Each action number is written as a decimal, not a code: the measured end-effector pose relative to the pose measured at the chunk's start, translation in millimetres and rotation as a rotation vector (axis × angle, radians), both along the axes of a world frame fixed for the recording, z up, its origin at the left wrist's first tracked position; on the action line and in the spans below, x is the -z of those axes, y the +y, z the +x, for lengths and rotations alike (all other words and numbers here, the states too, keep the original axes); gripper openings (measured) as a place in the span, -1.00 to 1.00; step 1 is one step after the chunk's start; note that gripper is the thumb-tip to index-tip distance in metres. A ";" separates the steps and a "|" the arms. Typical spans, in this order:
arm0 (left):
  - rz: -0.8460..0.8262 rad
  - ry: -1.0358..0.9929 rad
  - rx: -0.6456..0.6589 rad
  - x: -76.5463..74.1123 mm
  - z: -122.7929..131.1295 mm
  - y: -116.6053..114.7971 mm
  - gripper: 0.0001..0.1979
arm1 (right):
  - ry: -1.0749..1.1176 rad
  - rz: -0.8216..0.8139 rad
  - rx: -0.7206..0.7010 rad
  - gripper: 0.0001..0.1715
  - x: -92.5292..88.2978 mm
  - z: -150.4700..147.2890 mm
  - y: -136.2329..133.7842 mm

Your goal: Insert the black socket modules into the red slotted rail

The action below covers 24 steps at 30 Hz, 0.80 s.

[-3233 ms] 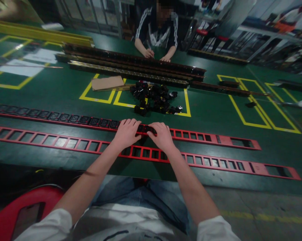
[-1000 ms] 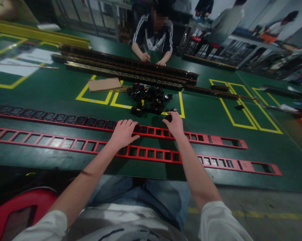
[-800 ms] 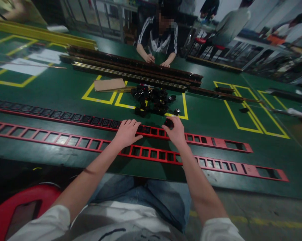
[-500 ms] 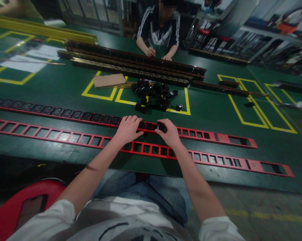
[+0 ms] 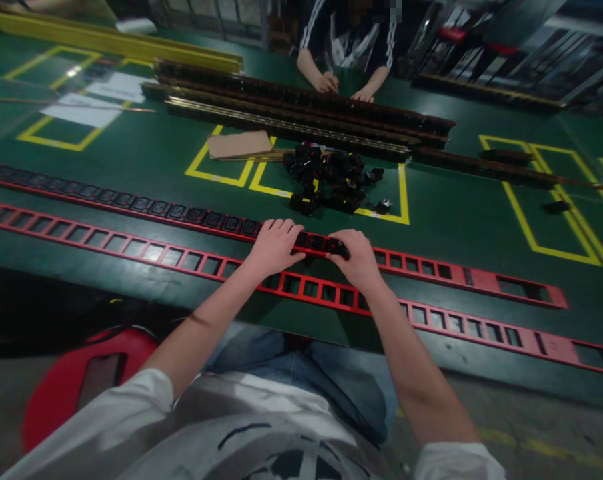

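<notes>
My left hand (image 5: 277, 247) grips the upper red frame (image 5: 406, 263), fingers over its far edge and thumb at the near edge. Just to its right, my right hand (image 5: 356, 255) holds a black socket module (image 5: 337, 248) between thumb and fingers, at an opening of that frame. Black modules (image 5: 214, 220) fill the frame's openings to the left of my hands; openings to the right are unfilled. A second red frame (image 5: 311, 289) with open slots lies nearer to me, beneath my forearms. Beyond my hands is a pile of loose black modules (image 5: 326, 175).
Long dark metal rails (image 5: 301, 110) lie across the table behind the pile, beside a cardboard piece (image 5: 240, 143). Paper sheets (image 5: 81, 110) are at the left. Across the table, a person's hands (image 5: 327, 83) rest near the rails. A red stool (image 5: 56, 400) with a phone stands lower left.
The view has shifted, so the table contents sit further right. The black module in my right hand now lies flatter, down at the frame. My left hand keeps its hold on the frame.
</notes>
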<state>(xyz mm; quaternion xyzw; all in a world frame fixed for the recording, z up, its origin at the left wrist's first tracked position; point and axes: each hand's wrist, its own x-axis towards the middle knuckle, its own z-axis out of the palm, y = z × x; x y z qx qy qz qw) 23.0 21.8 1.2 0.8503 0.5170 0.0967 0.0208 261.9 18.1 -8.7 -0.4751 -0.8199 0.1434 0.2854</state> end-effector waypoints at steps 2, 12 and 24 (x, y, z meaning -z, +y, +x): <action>-0.001 -0.004 -0.003 -0.1 -0.5 0.7 -0.42 | -0.023 0.027 0.001 -0.68 0.7 -1.4 0.6; -0.006 -0.013 -0.003 -1.6 -1.2 0.5 -0.44 | -0.086 0.048 0.017 -0.60 4.3 -2.1 0.7; -0.039 -0.046 -0.017 0.1 -1.6 0.9 -0.42 | -0.179 0.059 0.052 -0.48 6.4 -3.3 -0.7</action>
